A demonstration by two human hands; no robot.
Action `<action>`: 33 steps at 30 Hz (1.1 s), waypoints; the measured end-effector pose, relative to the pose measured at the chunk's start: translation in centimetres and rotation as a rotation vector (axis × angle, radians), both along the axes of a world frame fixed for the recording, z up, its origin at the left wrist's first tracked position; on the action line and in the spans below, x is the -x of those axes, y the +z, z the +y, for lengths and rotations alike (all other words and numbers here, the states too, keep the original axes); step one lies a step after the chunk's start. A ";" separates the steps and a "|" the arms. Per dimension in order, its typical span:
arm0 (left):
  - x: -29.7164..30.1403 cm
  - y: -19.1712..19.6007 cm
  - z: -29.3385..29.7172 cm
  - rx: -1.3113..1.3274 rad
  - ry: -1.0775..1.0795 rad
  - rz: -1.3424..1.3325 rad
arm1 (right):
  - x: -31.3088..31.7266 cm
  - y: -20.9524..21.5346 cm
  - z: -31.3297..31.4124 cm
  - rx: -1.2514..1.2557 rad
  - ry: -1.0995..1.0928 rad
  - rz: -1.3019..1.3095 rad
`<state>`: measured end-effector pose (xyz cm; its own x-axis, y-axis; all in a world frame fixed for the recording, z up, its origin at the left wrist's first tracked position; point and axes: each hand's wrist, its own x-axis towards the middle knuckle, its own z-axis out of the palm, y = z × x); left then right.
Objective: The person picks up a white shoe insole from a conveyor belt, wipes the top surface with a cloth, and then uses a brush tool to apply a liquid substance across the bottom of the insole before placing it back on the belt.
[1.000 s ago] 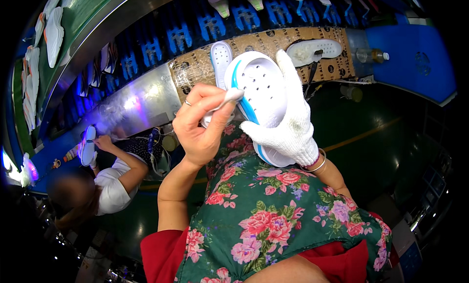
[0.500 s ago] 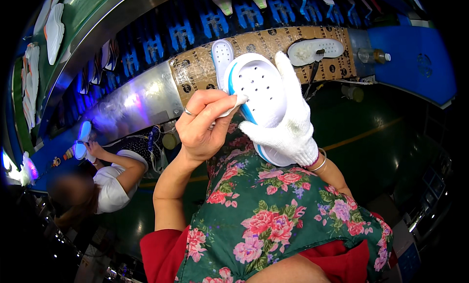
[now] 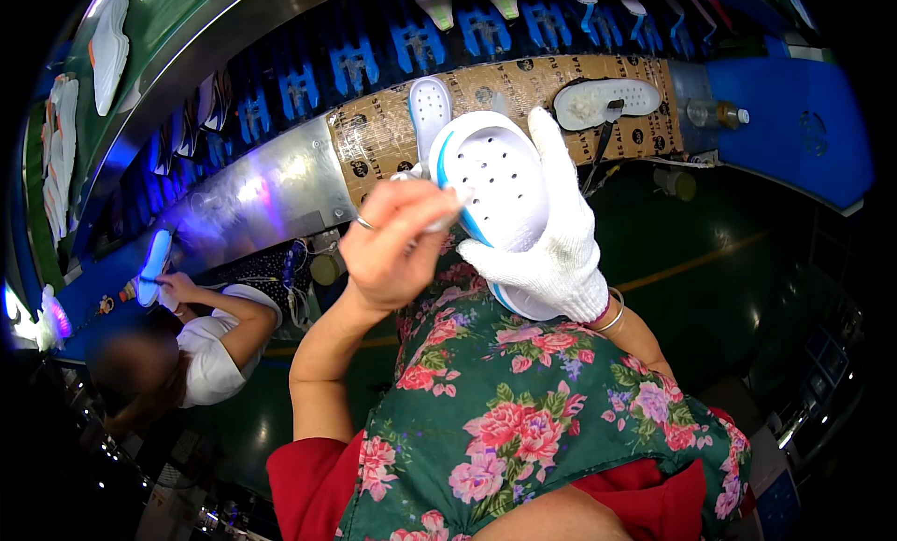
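Note:
A white clog with small round holes and a blue band along its side is held up in front of me. My right hand, in a white knitted glove, grips it from the right and below, fingers along the far side and thumb across the near part. My bare left hand, wearing a ring, is pinched closed on a small white cloth at the clog's left rim. Motion blurs the left fingertips, so whether the cloth touches the clog is unclear.
A cardboard-covered bench holds a white perforated clog and a light sole with a dark brush on it. Blue racks stand behind. A bottle is at right. A co-worker handles a blue-lit shoe piece at left.
My left hand has shifted slightly beside the clog's left rim and is now blurred. The clog has tilted a little in my right hand. The co-worker's shoe piece has turned.

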<state>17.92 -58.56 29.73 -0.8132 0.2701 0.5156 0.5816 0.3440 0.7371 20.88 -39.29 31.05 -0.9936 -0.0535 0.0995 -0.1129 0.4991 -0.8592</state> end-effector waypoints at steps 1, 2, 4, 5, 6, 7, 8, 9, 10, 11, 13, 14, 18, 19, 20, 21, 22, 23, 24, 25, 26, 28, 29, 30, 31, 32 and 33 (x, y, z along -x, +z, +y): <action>-0.5 -0.1 0.1 -0.006 -0.039 -0.007 | -0.1 -0.1 0.0 0.009 -0.006 -0.011; -0.9 -0.2 0.3 -0.014 -0.080 -0.011 | -0.3 -0.3 -0.1 0.015 -0.012 -0.018; -0.3 -0.5 -0.1 -0.026 -0.046 0.000 | -0.3 -0.3 0.0 0.030 -0.008 -0.020; -0.1 -0.2 -0.3 -0.024 -0.014 -0.041 | -0.2 -0.1 0.0 0.040 0.003 -0.019; 0.1 0.1 -0.3 -0.021 0.017 -0.082 | -0.2 0.0 0.0 0.050 0.013 -0.017; 0.0 -0.3 -0.2 -0.033 -0.030 0.017 | -0.4 -0.2 -0.1 0.039 0.003 -0.017; -0.6 -0.4 0.1 -0.028 -0.061 0.005 | -0.5 -0.5 0.0 0.026 -0.005 -0.012; -0.9 -0.4 0.1 -0.035 -0.088 0.000 | -0.5 -0.7 0.0 0.013 -0.013 -0.007; -1.0 -0.4 0.0 -0.043 -0.115 -0.006 | -0.4 -0.5 0.0 0.017 -0.005 -0.004; -0.7 -0.1 -0.4 -0.013 -0.069 -0.014 | -0.4 -0.3 0.0 0.022 0.000 -0.007; 0.3 -0.2 -0.7 -0.022 -0.001 -0.030 | -0.5 -0.2 0.0 0.029 0.003 -0.013; -0.1 -0.2 -0.5 -0.019 -0.033 -0.024 | -0.5 -0.2 -0.1 0.029 0.002 -0.011; -0.7 -0.2 -0.4 -0.001 -0.075 0.031 | -0.7 -0.5 0.0 -0.004 0.008 0.023; -0.3 -0.1 -0.7 -0.004 -0.029 -0.012 | -0.7 -0.4 0.0 -0.002 0.011 0.017; 0.0 0.1 -0.9 -0.007 0.018 -0.053 | -0.5 -0.1 -0.1 0.000 0.014 0.013; -0.5 0.2 -0.8 0.001 -0.022 -0.031 | -0.4 0.1 -0.2 0.001 0.017 0.008; -1.1 0.0 -0.5 -0.025 -0.092 -0.029 | -0.5 0.0 -0.3 0.010 0.011 0.006; -1.4 -0.1 -0.6 -0.011 -0.128 -0.018 | -0.7 -0.3 -0.3 0.017 0.003 0.005; -1.4 -0.1 -0.7 0.004 -0.165 -0.006 | -0.8 -0.4 -0.3 0.023 -0.004 0.003; -0.7 -0.2 -0.9 -0.004 -0.111 0.018 | -0.7 -0.2 -0.4 0.027 0.002 0.000; -0.1 0.3 -1.3 -0.001 -0.035 -0.058 | -0.6 0.1 -0.5 0.033 0.009 -0.005; -0.7 0.4 -1.0 -0.017 -0.088 -0.041 | -0.7 0.2 -0.6 0.036 0.012 -0.017; -1.2 0.3 -0.8 -0.029 -0.153 -0.023 | -0.8 -0.2 -0.5 0.032 0.008 -0.020; -1.6 0.4 -1.0 0.011 -0.210 -0.043 | -0.9 -0.4 -0.5 0.029 0.005 -0.023; -1.5 0.6 -1.4 -0.017 -0.182 -0.043 | -0.9 -0.2 -0.5 0.027 0.009 -0.017; -1.1 0.9 -1.8 -0.047 -0.164 -0.047 | -0.8 0.1 -0.5 0.024 0.002 -0.014; -0.7 1.3 -2.3 -0.087 -0.060 -0.051 | -0.7 0.3 -0.5 0.021 -0.004 -0.011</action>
<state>18.59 -60.89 31.07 -0.8227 0.2751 0.4974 0.5601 0.2429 0.7920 21.61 -39.76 31.40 -0.9949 -0.0471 0.0892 -0.1009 0.4814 -0.8707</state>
